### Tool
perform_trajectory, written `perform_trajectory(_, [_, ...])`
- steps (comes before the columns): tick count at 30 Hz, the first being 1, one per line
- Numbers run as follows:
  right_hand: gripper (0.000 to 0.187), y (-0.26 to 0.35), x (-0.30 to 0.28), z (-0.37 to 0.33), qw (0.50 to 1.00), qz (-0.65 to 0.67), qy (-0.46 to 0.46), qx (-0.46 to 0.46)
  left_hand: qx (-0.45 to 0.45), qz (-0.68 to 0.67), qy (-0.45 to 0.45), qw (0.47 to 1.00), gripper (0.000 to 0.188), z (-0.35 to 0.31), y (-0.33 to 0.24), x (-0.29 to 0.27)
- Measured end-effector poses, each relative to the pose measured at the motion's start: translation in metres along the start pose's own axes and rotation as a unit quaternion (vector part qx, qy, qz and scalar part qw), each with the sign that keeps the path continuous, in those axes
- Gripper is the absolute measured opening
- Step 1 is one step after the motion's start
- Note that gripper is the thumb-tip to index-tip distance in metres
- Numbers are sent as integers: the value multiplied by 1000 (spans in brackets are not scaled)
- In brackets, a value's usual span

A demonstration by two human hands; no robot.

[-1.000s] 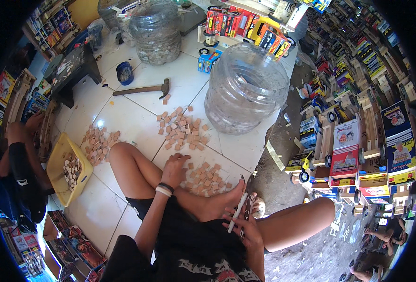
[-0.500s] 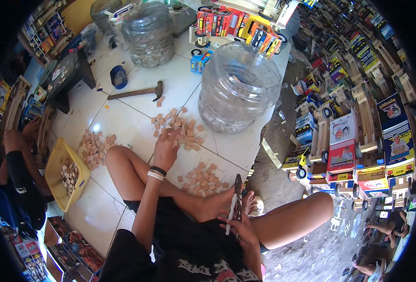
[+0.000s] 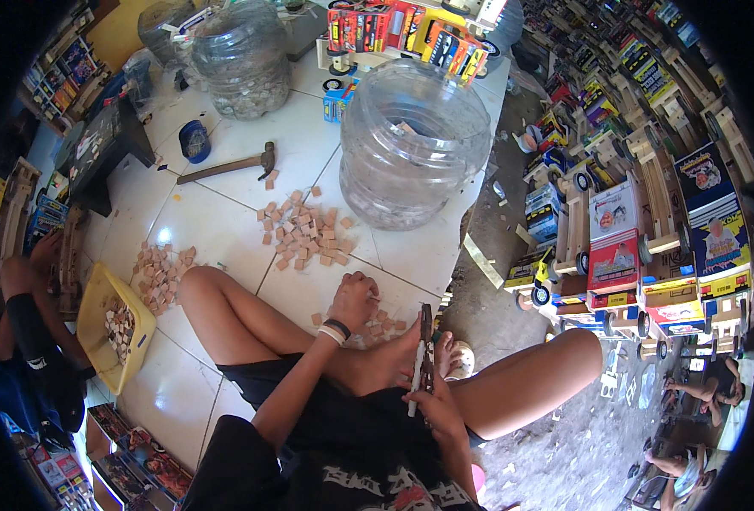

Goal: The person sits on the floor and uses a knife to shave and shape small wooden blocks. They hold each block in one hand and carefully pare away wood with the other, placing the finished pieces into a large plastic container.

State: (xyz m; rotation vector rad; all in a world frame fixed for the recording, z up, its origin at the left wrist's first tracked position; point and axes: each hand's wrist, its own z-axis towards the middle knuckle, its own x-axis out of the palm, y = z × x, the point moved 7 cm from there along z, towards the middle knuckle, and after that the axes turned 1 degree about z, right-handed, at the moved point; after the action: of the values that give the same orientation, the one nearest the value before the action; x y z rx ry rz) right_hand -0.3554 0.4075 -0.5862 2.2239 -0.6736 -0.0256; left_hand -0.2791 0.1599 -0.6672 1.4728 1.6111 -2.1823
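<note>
Clear plastic forms the largest thing we pick out, a ribbed container (image 3: 415, 170) right of upper centre; a yellow basin (image 3: 143, 341) sits at left. Below centre we see a plier-like tool (image 3: 427, 349), its long axis nearly vertical, dark end up and tilted slightly right. The right hand (image 3: 439, 409) wraps its lower part. The left hand (image 3: 356, 300) curls beside small wooden squares (image 3: 304, 234); we cannot tell whether its fingers grip anything.
</note>
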Motion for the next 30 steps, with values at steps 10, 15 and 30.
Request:
perform_trajectory(10, [85,12,30,5,992,-94,25,-79,12,-165,-97,981,26,-18,-55,-79])
perform_trajectory(15, [81,28,44,5,974,-109,63,-187,76,-131,-104,983,27,-28,-83,-96])
perform_trajectory(30, [82,22,43,10,985,-97,57,-132,88,-108,-134,981,24,-34,-97,-99])
